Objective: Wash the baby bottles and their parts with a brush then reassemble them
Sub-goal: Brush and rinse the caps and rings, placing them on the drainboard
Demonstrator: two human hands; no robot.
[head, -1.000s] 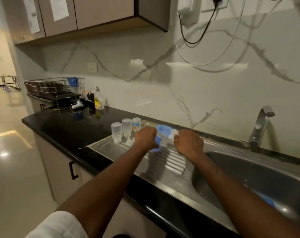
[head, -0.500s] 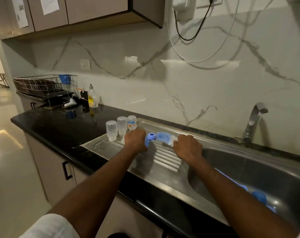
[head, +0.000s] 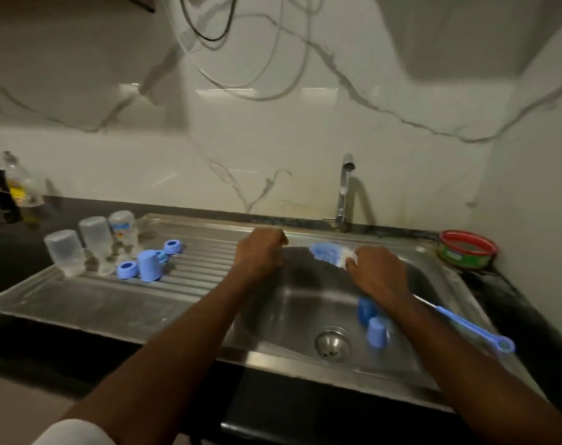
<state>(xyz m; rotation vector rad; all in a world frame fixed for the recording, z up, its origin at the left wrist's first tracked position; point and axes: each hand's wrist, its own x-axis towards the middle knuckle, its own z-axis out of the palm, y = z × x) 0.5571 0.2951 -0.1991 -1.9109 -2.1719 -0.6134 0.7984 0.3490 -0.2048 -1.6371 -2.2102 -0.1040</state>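
**Hands shift from drainboard to basin**

Both hands have left the drainboard [head: 112, 300] for the sink basin [head: 292, 303]. Three bottles [head: 94, 237] stand inverted near its back left corner, blue rings [head: 127, 269] beside them. Right hand [head: 380, 273] grips the bottle brush [head: 329, 253]; left hand [head: 260, 250] is curled, apparently empty. Next, likely: lifting the blue cap [head: 376, 332] near the drain to scrub.

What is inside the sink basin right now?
In the sink basin: the drain, a light blue cap and a darker blue part, partly hidden under the right hand. Anything beneath that forearm is covered.

The sink [head: 273, 358] is made of shiny metal, the bottles [head: 64, 252] of clear plastic, the surface [head: 12, 261] of glossy black stone.
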